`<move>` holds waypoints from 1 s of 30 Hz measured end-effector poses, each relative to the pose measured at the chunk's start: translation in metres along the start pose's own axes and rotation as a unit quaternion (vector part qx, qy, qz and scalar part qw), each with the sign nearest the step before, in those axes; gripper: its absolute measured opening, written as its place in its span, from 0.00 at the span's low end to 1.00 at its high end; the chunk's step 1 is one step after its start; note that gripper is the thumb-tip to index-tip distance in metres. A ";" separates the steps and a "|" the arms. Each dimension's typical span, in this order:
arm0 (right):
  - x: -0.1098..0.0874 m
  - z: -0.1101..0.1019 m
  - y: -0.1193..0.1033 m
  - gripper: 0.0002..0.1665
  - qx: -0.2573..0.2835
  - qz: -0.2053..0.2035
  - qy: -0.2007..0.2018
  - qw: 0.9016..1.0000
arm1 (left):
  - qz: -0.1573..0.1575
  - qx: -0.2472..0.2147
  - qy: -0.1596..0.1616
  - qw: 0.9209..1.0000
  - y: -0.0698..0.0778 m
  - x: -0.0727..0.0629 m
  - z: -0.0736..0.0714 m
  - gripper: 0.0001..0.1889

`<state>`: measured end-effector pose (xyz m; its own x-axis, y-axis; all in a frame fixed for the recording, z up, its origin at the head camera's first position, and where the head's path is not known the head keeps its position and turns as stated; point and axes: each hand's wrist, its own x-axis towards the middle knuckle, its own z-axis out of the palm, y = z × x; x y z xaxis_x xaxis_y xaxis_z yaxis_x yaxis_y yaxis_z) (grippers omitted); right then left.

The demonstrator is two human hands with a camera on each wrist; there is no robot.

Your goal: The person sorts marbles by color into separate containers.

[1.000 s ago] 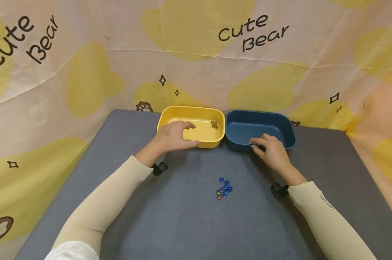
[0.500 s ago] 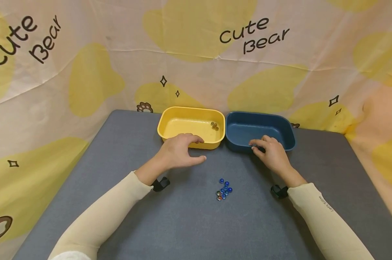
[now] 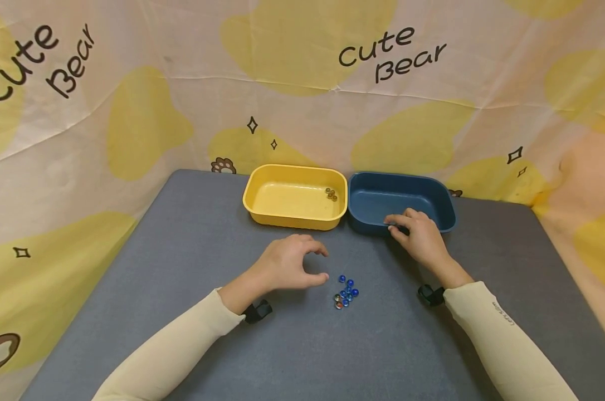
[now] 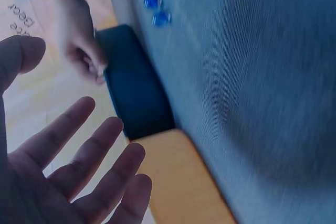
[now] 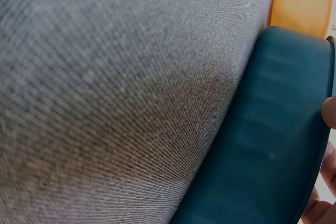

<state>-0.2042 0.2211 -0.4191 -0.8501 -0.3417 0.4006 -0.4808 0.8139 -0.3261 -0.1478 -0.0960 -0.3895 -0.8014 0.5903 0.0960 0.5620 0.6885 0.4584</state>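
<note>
My left hand [image 3: 288,264] hovers above the table with thumb and fingers spread apart and nothing between them. Just right of its fingertips lies a loose cluster of glass marbles [image 3: 350,291], mostly blue with a reddish one at the near side. My right hand [image 3: 421,236] pinches the front rim of a blue plastic bin [image 3: 367,225]; in the right wrist view the thumb [image 5: 329,112] lies on the outside of the rim, the other fingers beyond it. The yellow bin [image 3: 293,221] has several small amber marbles [image 3: 331,194] in its right end.
Both bins stand side by side at the back of the grey table [image 3: 302,351]. Behind them hangs a patterned cloth [image 3: 292,67], which also runs along both sides. Each wrist wears a black strap [image 3: 258,311].
My left hand has come from over the yellow bin toward me and to the right, stopping near the blue marbles. The right hand has kept its place at the blue bin's rim.
</note>
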 end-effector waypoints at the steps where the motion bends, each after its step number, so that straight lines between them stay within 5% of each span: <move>1: 0.000 0.000 0.000 0.11 0.001 0.000 0.000 1.000 | 0.005 -0.002 -0.006 1.000 0.001 0.000 0.003 0.21; 8: -0.002 0.001 0.002 0.11 0.002 -0.001 0.001 1.000 | 0.031 -0.006 -0.037 0.999 0.010 -0.001 0.022 0.19; 17: -0.002 0.001 0.003 0.11 0.000 -0.003 0.002 1.000 | 0.028 0.009 -0.059 0.998 0.014 -0.001 0.040 0.15; 30: -0.001 0.002 0.003 0.11 0.000 -0.011 0.006 1.000 | 0.019 0.036 -0.072 0.997 0.014 0.004 0.049 0.08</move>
<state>-0.2055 0.2229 -0.4221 -0.8371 -0.3540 0.4171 -0.4992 0.8062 -0.3176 -0.1332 -0.0633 -0.4265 -0.7443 0.6676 -0.0187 0.6086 0.6895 0.3927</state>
